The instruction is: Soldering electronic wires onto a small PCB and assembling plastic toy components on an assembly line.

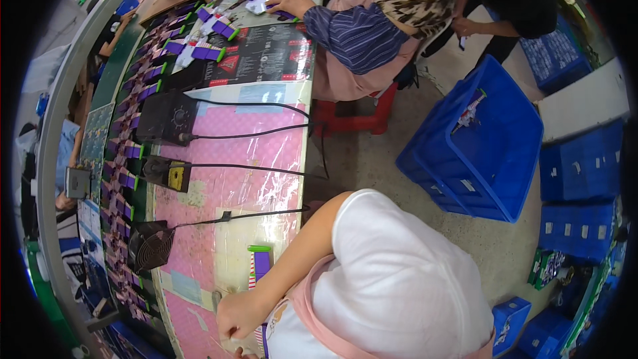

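My right hand (243,314) rests low over the table, its fingers curled closed. Whatever lies inside the fingers is hidden. Only a sliver of my left hand (246,355) shows at the bottom edge, just below the right one, so its grip cannot be read. Beside my right forearm lies a purple plastic piece (262,264) with a green end and a red-and-white striped side. Another striped purple piece (261,338) is partly visible between my right hand and my apron.
A black fan (151,246), a black-and-yellow device (176,176) and a black box with a knob (166,118) trail cables over the pink table (246,139). Purple pieces (126,179) line a green belt. A co-worker's hands (292,1) handle pieces beyond. A blue bin (435,173) stands right.
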A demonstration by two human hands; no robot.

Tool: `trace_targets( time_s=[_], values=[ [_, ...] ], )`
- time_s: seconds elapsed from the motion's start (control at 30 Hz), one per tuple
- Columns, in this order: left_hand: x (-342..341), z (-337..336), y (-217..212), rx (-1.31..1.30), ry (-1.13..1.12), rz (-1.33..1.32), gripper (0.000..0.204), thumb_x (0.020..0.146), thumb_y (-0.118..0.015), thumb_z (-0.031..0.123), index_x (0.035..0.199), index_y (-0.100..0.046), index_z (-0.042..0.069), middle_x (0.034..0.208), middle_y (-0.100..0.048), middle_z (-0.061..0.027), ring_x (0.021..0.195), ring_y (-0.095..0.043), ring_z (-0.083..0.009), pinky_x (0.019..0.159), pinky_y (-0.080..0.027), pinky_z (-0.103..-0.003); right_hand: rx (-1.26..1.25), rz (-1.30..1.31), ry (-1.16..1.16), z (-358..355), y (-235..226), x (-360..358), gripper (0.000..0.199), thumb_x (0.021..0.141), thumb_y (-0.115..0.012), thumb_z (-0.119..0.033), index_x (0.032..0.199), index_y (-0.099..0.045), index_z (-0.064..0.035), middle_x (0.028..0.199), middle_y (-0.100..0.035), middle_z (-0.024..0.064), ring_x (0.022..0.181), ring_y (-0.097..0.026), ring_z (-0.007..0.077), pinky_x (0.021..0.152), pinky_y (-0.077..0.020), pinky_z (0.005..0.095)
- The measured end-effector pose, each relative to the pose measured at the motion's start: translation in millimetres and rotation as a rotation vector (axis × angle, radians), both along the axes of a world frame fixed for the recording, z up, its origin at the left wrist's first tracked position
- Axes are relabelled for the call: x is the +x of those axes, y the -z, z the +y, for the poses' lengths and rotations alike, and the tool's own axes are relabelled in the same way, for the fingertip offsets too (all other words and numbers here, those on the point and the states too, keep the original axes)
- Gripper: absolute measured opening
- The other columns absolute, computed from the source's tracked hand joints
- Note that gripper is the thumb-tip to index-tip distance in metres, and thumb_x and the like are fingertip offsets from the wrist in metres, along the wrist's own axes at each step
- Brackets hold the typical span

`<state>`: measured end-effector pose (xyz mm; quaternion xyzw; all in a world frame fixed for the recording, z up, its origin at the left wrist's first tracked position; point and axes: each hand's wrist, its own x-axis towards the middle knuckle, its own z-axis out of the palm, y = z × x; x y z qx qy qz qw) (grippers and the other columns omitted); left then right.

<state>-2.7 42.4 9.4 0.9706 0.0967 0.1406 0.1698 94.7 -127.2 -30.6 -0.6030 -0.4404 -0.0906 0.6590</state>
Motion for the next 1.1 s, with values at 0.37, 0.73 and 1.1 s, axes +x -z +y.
trace_targets(
  time_s=[0.37, 0.73, 1.1],
  values=[
    [42.7, -46.6, 10.2, -0.448, 0.178, 0.318, 0.024, 0.076, -0.06, 0.012, 0.093, -0.057, -0.006, 0.081, -0.058, -0.0049, 0.06, -0.051, -0.0128, 0.052, -0.04, -0.025, 0.099, 0.436, -0.061, -36.0, 28.8, -21.6, 0.007, 0.071, -0.062, -0.011, 0.075, -0.064, -0.0058, 0.062, -0.06, 0.0074, 0.056, -0.059, 0.0205, 0.05, -0.0434, 0.0322],
    [2.6, -64.6, 0.8, -1.128, -0.141, -0.069, 0.016, 0.088, -0.055, 0.014, 0.093, -0.052, -0.001, 0.067, -0.05, 0.0017, 0.047, -0.032, -0.0014, 0.043, -0.024, -0.017, -0.22, 0.383, 0.004, -33.1, -3.7, -24.0, 0.01, 0.072, -0.058, -0.009, 0.079, -0.061, -0.0024, 0.06, -0.058, 0.0113, 0.056, -0.057, 0.0259, 0.051, -0.043, 0.0341],
    [-0.7, -45.3, 8.8, -1.306, 0.0, 0.025, 0.017, 0.087, -0.057, 0.016, 0.093, -0.051, 0.001, 0.069, -0.051, -0.0008, 0.045, -0.029, -0.0015, 0.041, -0.021, -0.016, -0.12, 0.45, 0.032, -22.9, -5.9, -26.5, 0.008, 0.071, -0.058, -0.005, 0.077, -0.059, 0.0001, 0.064, -0.058, 0.0121, 0.058, -0.058, 0.0258, 0.053, -0.0441, 0.0337]
  ],
)
